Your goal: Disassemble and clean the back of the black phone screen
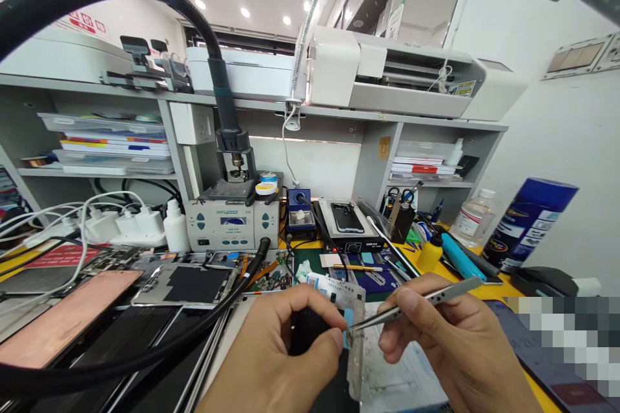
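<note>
My right hand (448, 329) grips metal tweezers (443, 295) between thumb and fingers, their tips pointing left. Those tips meet the fingertips of my left hand (285, 345), whose thumb and index finger are pinched together. Whatever lies in that pinch is too small to make out. Right beside the fingertips shows a small light-blue piece (348, 317). A narrow, cloudy clear plastic strip (356, 361) stands just right of my left thumb, behind the tweezer tips. Under my right hand lies a pale, worn mat or sheet (400, 371).
A black hose (159, 358) crosses the left side over phone screens and parts. Behind stand a rework station (232, 222) and a flat heating plate (353, 243) bearing a phone frame. At right are a yellow bottle (430, 253), a clear bottle (472, 219) and a blue spray can (530, 222).
</note>
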Tool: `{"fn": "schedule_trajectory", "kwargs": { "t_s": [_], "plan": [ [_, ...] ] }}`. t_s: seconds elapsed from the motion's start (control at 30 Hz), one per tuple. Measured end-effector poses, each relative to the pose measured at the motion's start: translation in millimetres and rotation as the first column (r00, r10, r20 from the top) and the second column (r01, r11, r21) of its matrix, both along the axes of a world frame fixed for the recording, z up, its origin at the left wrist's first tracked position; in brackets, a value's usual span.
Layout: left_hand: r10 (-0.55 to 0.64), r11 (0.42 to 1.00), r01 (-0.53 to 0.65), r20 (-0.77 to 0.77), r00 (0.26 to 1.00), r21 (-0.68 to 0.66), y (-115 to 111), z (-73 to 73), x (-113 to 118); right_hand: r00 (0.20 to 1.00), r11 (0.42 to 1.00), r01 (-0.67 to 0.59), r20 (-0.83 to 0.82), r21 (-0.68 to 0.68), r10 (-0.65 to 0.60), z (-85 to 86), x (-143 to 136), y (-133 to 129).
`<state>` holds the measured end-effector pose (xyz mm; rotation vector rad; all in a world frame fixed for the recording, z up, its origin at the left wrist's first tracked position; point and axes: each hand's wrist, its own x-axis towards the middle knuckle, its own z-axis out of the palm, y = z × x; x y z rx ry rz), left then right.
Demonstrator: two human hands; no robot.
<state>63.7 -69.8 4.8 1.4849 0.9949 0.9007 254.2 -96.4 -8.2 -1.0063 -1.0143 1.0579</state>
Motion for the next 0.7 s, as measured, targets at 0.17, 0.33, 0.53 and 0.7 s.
{"fn": "schedule_trajectory", "kwargs": {
  "t_s": [0.17, 0.33, 0.53, 0.7],
  "plan": [
    [0.032, 0.999, -0.032, -0.008, 0.999, -0.003, -0.7, 3.4, 3.0, 1.0, 1.0, -0.023, -0.017, -0.013, 0.023, 0.4, 0.1, 0.3],
    [0.028, 0.999, -0.027, -0.028, 0.999, 0.034, 0.6, 2.6, 3.5, 0.999, 1.0, -0.001, -0.033, -0.029, 0.0, 3.0, -3.2, -1.4],
    [0.049, 0.999, -0.047, -0.065, 0.997, 0.025, 0.3, 4.4, 3.8, 0.999, 0.999, -0.019, -0.038, -0.034, 0.018, 4.3, -4.5, -1.7],
    [0.058, 0.997, -0.053, -0.086, 0.995, 0.052, -0.1, 5.8, 3.6, 0.999, 0.999, -0.022, -0.031, -0.024, 0.021, 5.1, -3.7, -1.7]
  ]
}}
